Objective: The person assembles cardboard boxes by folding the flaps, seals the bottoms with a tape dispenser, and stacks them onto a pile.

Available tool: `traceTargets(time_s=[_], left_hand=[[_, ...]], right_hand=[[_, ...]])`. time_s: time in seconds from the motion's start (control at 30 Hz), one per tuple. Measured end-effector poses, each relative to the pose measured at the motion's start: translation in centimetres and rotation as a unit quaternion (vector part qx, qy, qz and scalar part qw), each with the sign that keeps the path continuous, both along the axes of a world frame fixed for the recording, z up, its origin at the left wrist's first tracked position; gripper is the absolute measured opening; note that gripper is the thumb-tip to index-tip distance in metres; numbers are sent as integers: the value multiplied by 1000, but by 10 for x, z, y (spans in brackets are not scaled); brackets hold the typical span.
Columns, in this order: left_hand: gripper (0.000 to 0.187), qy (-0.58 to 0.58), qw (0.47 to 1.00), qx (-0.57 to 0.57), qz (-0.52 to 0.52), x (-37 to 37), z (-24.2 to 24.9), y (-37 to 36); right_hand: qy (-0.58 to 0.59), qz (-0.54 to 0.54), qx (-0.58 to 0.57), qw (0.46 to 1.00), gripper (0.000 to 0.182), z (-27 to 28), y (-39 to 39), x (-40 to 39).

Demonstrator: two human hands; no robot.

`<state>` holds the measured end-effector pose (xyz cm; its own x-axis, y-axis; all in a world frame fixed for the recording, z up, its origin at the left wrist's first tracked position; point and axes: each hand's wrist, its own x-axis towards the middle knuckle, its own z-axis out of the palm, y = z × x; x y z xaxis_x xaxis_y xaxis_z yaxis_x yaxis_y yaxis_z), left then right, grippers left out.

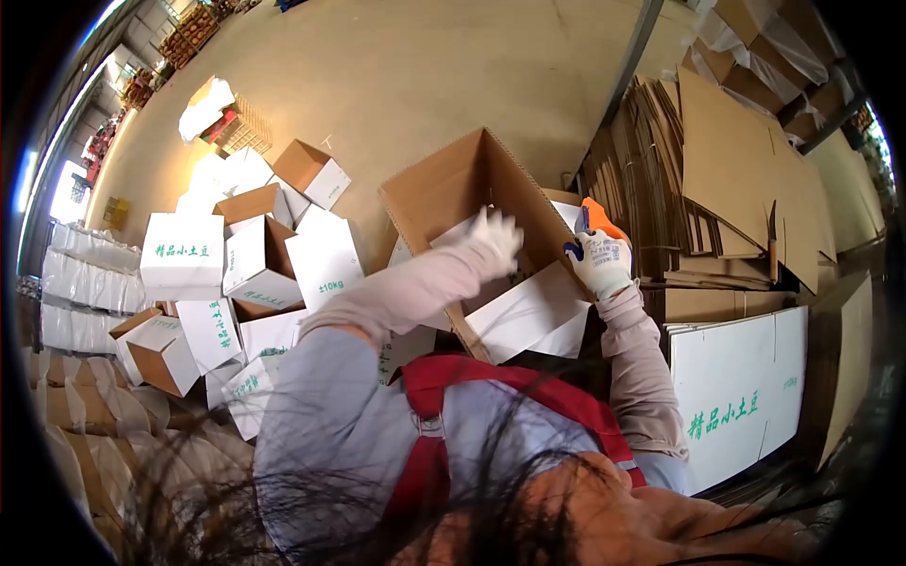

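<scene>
In front of me stands an open cardboard carton (444,189), brown inside, with a white flap (528,311) folded out on my side. My left hand (495,238), in a white glove, is over the carton's opening, blurred, with its fingers apart and nothing seen in them. At the carton's right edge, my right hand (602,262) wears a white glove with blue fingertips. It is closed around an orange hand-held object (604,219), whose kind is partly hidden by the fingers.
Several white cartons with green print (184,255) are heaped on the left. Stacked flat cardboard sheets (746,170) stand on the right, with a knife (773,245) against them. A white printed carton panel (741,396) is near my right elbow. A metal post (630,71) rises behind.
</scene>
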<state>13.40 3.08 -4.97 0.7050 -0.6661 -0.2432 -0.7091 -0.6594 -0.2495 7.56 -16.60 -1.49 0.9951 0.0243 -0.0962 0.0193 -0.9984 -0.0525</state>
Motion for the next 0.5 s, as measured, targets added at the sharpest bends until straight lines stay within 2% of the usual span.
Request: traceTargets(time_s=[0.03,0.07,0.1,0.13,0.17,0.23,0.27,0.3,0.33,0.37,0.43,0.47,0.5], left_hand=[[57,-127,989,-78,3,22,31,13],[56,-64,985,-99,126,54,75,20],[50,-257,925,-214,181,90,46,48],[46,-117,909,-269,296,111,44,74],[50,32,890,-294,346,99,48,77],[51,167,947,-133,239,68,41,70],[47,192,958,18,213,46,44,61],[43,215,946,165,180,30,47,56],[45,240,928,155,240,38,22,65],[45,245,927,151,242,41,30,71],[39,291,939,-11,185,47,57,88],[40,102,971,-151,156,54,50,112],[40,-93,948,-280,119,63,37,133]], right_hand=[[-9,-2,4,1000,32,1,0,2],[-14,-5,8,1000,33,0,0,1],[-6,-7,5,1000,33,-1,0,1],[-15,-7,8,1000,33,-2,0,1],[-25,-7,11,1000,33,-2,-1,2],[-41,-7,-6,999,32,2,10,5],[-49,-5,-18,999,31,1,23,-4],[-55,1,-31,998,31,-1,36,-15],[-90,42,-76,992,30,-10,51,-26],[-81,60,-84,991,30,-24,65,-36],[-187,122,-23,974,32,-64,75,-52],[-153,105,10,983,32,-83,69,-55],[-115,84,43,989,33,-95,62,-60]])
